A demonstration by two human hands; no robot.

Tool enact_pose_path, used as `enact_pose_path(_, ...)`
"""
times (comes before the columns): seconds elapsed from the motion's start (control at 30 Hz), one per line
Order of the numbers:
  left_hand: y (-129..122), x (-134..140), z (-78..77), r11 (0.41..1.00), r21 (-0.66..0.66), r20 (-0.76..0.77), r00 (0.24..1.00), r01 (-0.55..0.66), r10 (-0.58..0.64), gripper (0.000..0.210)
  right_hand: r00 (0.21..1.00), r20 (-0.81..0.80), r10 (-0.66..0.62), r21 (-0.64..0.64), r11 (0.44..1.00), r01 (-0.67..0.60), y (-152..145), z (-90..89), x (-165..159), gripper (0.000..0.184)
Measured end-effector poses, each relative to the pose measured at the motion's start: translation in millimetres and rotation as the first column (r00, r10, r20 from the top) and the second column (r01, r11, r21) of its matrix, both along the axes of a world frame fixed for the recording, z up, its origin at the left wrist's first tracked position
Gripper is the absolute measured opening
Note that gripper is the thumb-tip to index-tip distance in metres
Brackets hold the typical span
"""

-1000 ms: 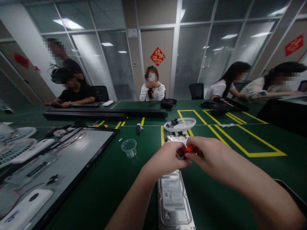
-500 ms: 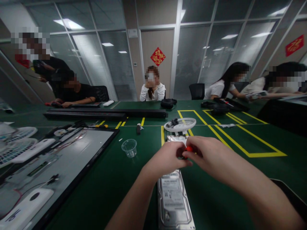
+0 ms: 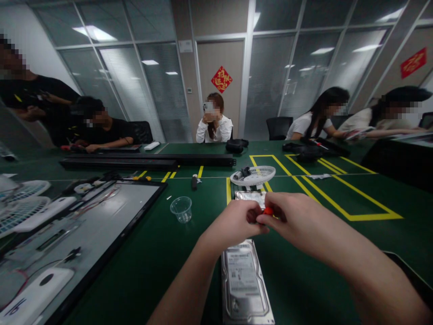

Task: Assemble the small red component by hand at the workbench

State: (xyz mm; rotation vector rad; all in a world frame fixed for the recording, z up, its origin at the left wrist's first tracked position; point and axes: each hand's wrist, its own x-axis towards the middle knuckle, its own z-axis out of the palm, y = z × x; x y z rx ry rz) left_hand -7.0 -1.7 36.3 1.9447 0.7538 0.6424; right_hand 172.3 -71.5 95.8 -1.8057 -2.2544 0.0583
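Fingers of our right hand (image 3: 292, 212) pinch a small red thing (image 3: 268, 211) over the table (image 3: 304, 284). Our left hand (image 3: 235, 223) curls its fingers close; we can't tell what they hold. We should squeeze softly with steady hands, so nothing drops on the silver drive (image 3: 245, 282).

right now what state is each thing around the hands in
right hand, pinching a small red piece
small red piece, held, partly hidden by fingers
left hand, fingers curled, grip hidden
hard drive, flat, label up
clear plastic cup, upright, uncovered
flat panel, lying flat, cables exposed
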Motion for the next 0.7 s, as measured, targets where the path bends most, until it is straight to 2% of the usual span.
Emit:
enact_pose_path(0.07,0.2,-0.4,-0.9,1.0,0.0,0.016,0.999,0.028,-0.028,0.013,0.998,-0.033,0.048,-0.005,0.999,-0.048,-0.9,0.5,0.3,0.01)
enact_pose_path(0.17,0.2,-1.5,-1.5,0.996,0.058,0.032,0.997,0.065,-0.067,0.019,0.985,-0.09,0.147,-0.017,0.989,-0.149,-1.0,0.2,-0.6,0.024)
enact_pose_path(0.23,0.4,-1.8,-1.8,0.994,0.085,0.022,0.998,0.063,-0.065,0.02,0.985,-0.091,0.146,-0.024,0.989,-0.149,0.3,-1.0,-1.6,0.022)
enact_pose_path(0.33,0.7,-1.2,-2.5,0.998,0.059,-0.008,1.0,0.026,-0.026,0.019,0.996,-0.046,0.08,-0.012,0.997,-0.08,1.9,-3.4,-2.1,0.006)
enact_pose_path(0.43,0.2,-0.5,-2.6,0.999,0.049,-0.017,1.0,0.005,-0.004,0.014,1.0,-0.016,0.022,0.007,1.0,-0.022,0.5,-4.9,-0.3,0.01)
enact_pose_path(0.5,-0.5,-0.5,-1.8,0.997,0.07,-0.012,1.0,0.019,-0.019,0.013,0.997,-0.046,0.064,0.009,0.998,-0.064,-1.2,-5.1,1.6,0.013)
enact_pose_path(0.6,-0.9,-1.3,-0.2,0.993,0.112,-0.015,0.999,0.034,-0.032,0.02,0.977,-0.114,0.178,0.008,0.984,-0.178,-1.8,-5.0,3.7,0.031)
enact_pose_path(0.67,-0.1,-1.7,-0.1,0.992,0.126,-0.031,0.999,0.029,-0.025,0.021,0.974,-0.121,0.19,0.017,0.982,-0.189,-0.2,-4.9,3.8,0.029)
enact_pose_path(0.7,0.6,-1.7,-0.4,0.992,0.121,-0.039,0.999,0.021,-0.017,0.021,0.982,-0.104,0.16,0.018,0.987,-0.159,0.9,-4.9,3.6,0.022)
